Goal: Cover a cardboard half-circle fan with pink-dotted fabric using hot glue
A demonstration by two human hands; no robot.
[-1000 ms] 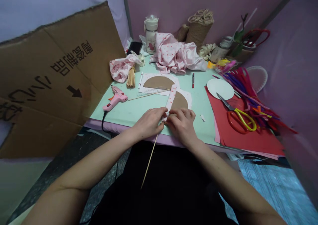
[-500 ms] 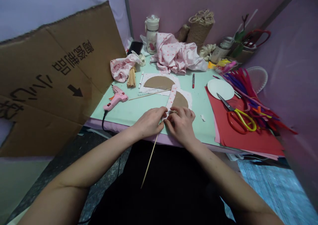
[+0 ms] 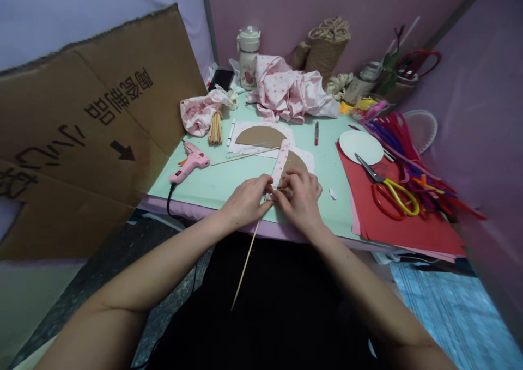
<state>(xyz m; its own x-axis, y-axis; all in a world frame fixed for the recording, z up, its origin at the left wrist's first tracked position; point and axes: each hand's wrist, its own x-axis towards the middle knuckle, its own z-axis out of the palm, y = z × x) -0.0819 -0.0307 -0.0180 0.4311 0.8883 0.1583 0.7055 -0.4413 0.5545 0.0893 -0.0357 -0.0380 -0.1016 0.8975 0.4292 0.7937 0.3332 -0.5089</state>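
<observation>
Near the table's front edge, my left hand [image 3: 248, 198] pinches the folded edge of a pink dotted fabric strip [image 3: 281, 160]. My right hand [image 3: 301, 200] presses the same fabric from the other side, its fingers bent over a cardboard half-disc [image 3: 294, 164]. A thin wooden stick [image 3: 245, 266] comes out from beneath the hands and hangs over my lap; its upper end is hidden. Behind them lies a second cardboard half-disc [image 3: 261, 135] on dotted fabric. Another thin stick [image 3: 241, 156] rests on the table to its front left.
A pink glue gun [image 3: 191, 164] lies left, beside a large cardboard sheet [image 3: 98, 135]. Scissors [image 3: 392, 193] rest on red sheets [image 3: 408, 234] at right. Crumpled fabric [image 3: 290, 92], a bottle [image 3: 249, 59] and twine [image 3: 328, 48] stand at the back.
My right hand's fingers have shifted slightly inward over the fabric and cardboard. My left hand stays at the fabric's near end. The whole view has moved a little.
</observation>
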